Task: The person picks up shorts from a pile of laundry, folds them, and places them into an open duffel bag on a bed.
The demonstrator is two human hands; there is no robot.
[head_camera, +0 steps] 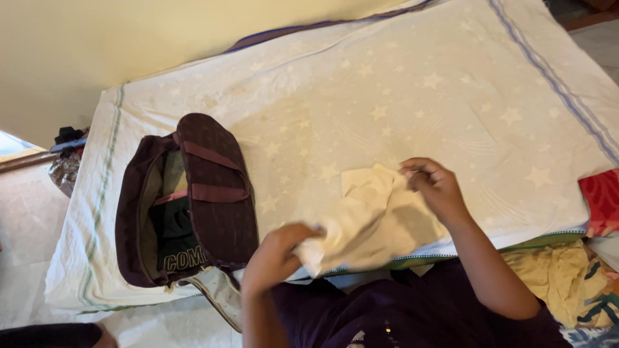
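A person leans over a bed covered by a pale sheet [400, 96] printed with faint stars and edged with blue stripes. Both hands hold a cream cloth [374, 222] that lies crumpled on the sheet near the bed's front edge, right before the person's body.

The left hand [277, 254] is closed around the lower left corner of the cloth, fingers curled over the bunched fabric. The right hand [435, 187] pinches the upper right edge of the cloth between thumb and fingertips, its knuckles raised above the sheet. The cloth stretches loosely between the two hands (it is creased and partly folded over itself, so its full shape cannot be told).

To the left of the cloth, well apart from the right hand and just beside the left one, a dark maroon bag [187, 206] rests on the sheet. Its flap is thrown open, and dark clothing with some pink fabric shows inside.

At the far right edge a red cloth [603, 200] lies on the bed. Below it, off the sheet, a heap of yellow patterned fabric [567, 277] sits beside the person's right arm.
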